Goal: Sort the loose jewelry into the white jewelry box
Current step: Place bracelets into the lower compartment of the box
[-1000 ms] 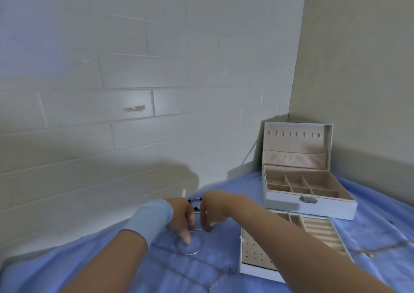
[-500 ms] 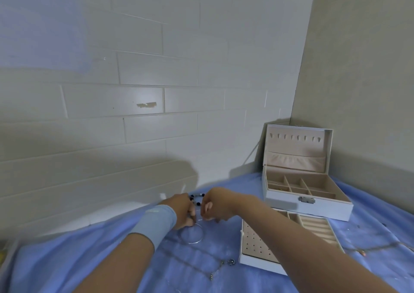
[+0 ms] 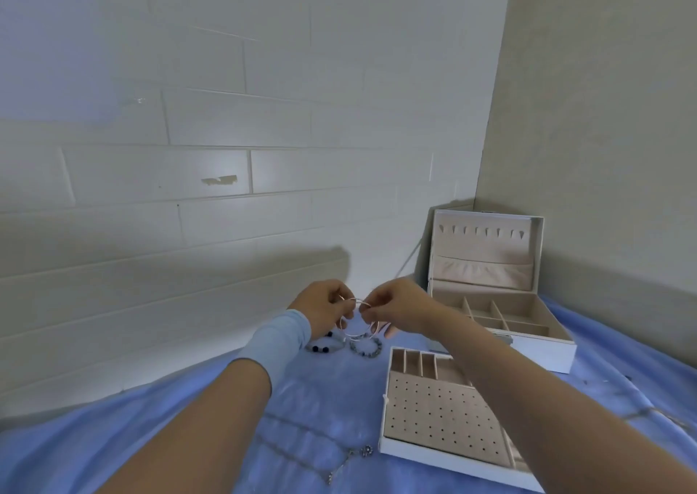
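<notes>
both hands hold thin wire bangles (image 3: 356,318) up off the blue sheet (image 3: 113,448): the left hand (image 3: 324,310) pinches the left side of the rings and the right hand (image 3: 396,310) pinches the right side, so the rings hang upright between them. the white jewelry box (image 3: 501,305) stands open to the right and a little beyond the hands, and its lifted-out tray (image 3: 441,414) lies nearer, below the right forearm. the right hand is the nearer one to the box, so the carry probably goes rightward. two bead bracelets (image 3: 347,346) lie just under the hands, and a chain necklace (image 3: 320,452) lies closer in.
</notes>
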The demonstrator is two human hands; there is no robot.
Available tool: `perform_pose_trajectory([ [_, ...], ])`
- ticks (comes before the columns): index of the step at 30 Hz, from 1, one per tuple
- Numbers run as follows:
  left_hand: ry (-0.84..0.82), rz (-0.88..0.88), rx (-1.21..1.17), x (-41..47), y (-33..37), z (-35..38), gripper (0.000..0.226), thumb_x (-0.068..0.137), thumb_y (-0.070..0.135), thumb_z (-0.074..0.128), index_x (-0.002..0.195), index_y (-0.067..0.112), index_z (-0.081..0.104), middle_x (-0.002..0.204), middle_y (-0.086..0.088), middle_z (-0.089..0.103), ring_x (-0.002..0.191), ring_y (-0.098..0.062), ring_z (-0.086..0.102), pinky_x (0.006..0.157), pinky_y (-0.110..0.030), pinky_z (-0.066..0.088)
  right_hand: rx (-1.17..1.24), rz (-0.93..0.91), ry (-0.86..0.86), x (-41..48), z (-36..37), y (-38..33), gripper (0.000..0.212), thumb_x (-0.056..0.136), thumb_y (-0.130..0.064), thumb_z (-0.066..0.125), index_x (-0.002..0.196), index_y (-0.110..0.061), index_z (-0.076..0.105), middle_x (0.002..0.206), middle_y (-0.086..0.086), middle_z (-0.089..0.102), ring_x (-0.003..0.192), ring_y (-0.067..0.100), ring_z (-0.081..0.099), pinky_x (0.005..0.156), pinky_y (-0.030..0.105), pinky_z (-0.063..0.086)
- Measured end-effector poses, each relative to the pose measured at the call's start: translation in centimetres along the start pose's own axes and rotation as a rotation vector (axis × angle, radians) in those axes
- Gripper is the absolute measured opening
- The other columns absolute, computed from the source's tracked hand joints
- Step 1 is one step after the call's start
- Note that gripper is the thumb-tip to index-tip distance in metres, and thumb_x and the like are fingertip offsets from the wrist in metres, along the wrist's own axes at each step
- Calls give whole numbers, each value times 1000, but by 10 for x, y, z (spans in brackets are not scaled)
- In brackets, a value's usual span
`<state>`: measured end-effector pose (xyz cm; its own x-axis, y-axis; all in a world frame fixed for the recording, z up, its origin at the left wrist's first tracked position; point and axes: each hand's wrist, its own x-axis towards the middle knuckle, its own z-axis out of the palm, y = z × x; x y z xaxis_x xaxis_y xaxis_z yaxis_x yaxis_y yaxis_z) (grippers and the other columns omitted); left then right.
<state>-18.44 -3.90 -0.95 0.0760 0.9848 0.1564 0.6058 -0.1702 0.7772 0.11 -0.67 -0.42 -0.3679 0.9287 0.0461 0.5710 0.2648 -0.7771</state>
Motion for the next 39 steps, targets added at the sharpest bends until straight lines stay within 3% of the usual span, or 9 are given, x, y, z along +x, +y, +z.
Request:
perform_pose_trajectory([
  [5, 23, 38, -61, 25, 26, 19, 18, 89, 12, 68, 105, 20, 69, 82, 0, 73, 63, -11, 70, 70, -27, 60, 260, 47, 135, -4, -39, 16, 17, 84, -12, 81, 88, 4, 74, 72, 15, 72, 58, 20, 70, 56, 29, 58],
  [9, 27, 42, -7, 50, 47, 41, 19, 91, 13, 66, 107, 21, 73, 78, -1, 74, 63, -12, 70, 68, -24, 59, 247, 97, 168, -4, -67, 32, 21, 87, -21, 79, 90, -1, 76, 76, 12, 75, 63, 21, 72, 52, 29, 55],
  [13, 29, -3, -94, 80, 65, 65, 19, 91, 11, 65, 104, 20, 76, 73, 2, 73, 65, -17, 71, 79, -34, 61, 261, 91, 237, 1, -93, 51, 11, 85, -10, 79, 89, -1, 76, 75, 16, 74, 59, 19, 69, 48, 24, 50],
  [17, -12, -7, -153, 104, 80, 91, 13, 90, 12, 68, 99, 17, 77, 79, -5, 74, 67, -20, 71, 72, -29, 61, 241, 127, 337, 14, -115, 75, 7, 83, 1, 77, 90, 1, 76, 68, 19, 70, 54, 21, 66, 54, 30, 60],
  [20, -87, -13, -113, 121, 81, 112, 22, 91, 14, 66, 112, 13, 73, 92, -8, 75, 77, -20, 73, 78, -31, 61, 148, 184, 403, 26, -125, 95, 4, 81, 0, 79, 81, -3, 76, 60, 10, 69, 48, 21, 65, 56, 34, 61],
  [24, -177, 16, 223, 144, 73, 136, 52, 93, 31, 63, 142, 19, 48, 133, -3, 56, 117, -22, 57, 95, -24, 41, -12, 257, 461, 47, -132, 121, 5, 83, -5, 79, 78, -8, 77, 63, 4, 72, 49, 21, 69, 55, 28, 60],
  [30, -178, -28, 200, 162, 61, 152, 51, 89, 31, 70, 130, 14, 45, 124, -5, 56, 100, -20, 54, 86, -30, 42, -224, 334, 459, 79, -125, 149, 5, 87, -13, 76, 90, -10, 80, 88, 7, 76, 71, 18, 67, 74, 27, 58],
  [33, -236, -21, 265, 167, 53, 157, 46, 88, 31, 69, 126, 14, 51, 122, -6, 57, 98, -21, 55, 84, -29, 43, -348, 384, 448, 89, -116, 154, 11, 89, -16, 74, 97, -10, 79, 94, 6, 74, 80, 17, 65, 69, 23, 50],
  [39, -273, 5, 169, 167, 47, 157, 50, 90, 32, 69, 133, 16, 50, 131, -3, 56, 107, -17, 53, 90, -25, 39, -628, 358, 323, 91, -109, 158, 18, 87, -34, 73, 99, -21, 75, 97, 4, 72, 89, 24, 68, 74, 30, 53],
])
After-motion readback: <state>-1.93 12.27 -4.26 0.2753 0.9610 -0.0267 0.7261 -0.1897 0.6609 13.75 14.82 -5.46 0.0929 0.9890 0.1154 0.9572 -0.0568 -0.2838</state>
